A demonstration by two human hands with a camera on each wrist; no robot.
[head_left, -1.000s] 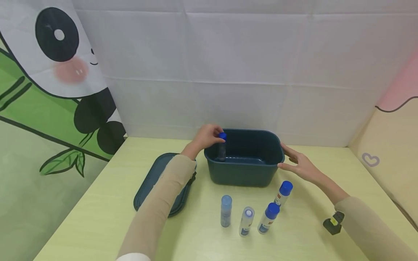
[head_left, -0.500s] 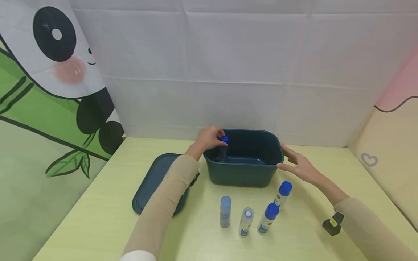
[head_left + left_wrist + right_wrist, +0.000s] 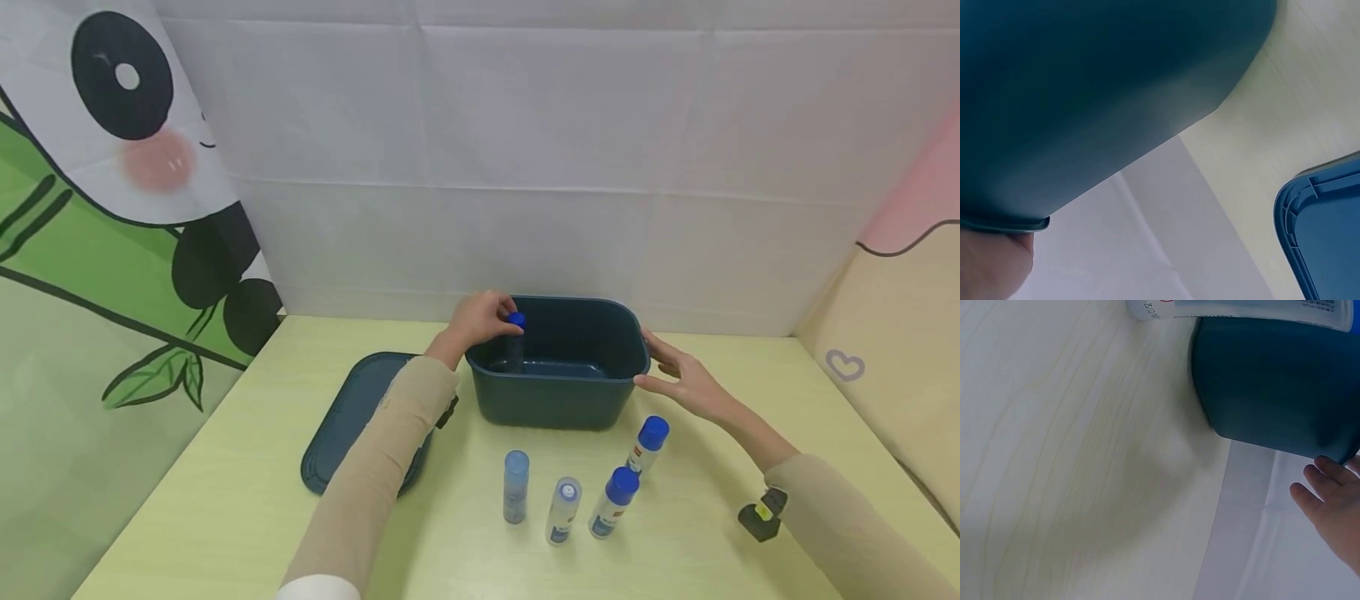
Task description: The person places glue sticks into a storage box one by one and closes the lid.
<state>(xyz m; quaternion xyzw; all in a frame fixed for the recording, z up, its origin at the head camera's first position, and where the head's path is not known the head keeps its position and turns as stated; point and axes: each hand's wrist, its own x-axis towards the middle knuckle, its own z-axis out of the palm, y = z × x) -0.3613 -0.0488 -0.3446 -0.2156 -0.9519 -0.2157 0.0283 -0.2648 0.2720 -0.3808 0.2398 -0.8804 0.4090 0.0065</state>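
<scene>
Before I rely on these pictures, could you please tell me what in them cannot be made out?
Head view: part of the lid, behind the left sleeve.
Head view: the near floor of the box, behind its front wall.
Left wrist view: the bottle in the left hand, hidden by the box.
Right wrist view: a blue cap, cut off by the right edge.

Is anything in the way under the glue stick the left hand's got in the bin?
Nothing that shows. The left hand pinches the blue-capped glue stick inside the dark teal bin; whether it touches the bottom isn't clear.
</scene>
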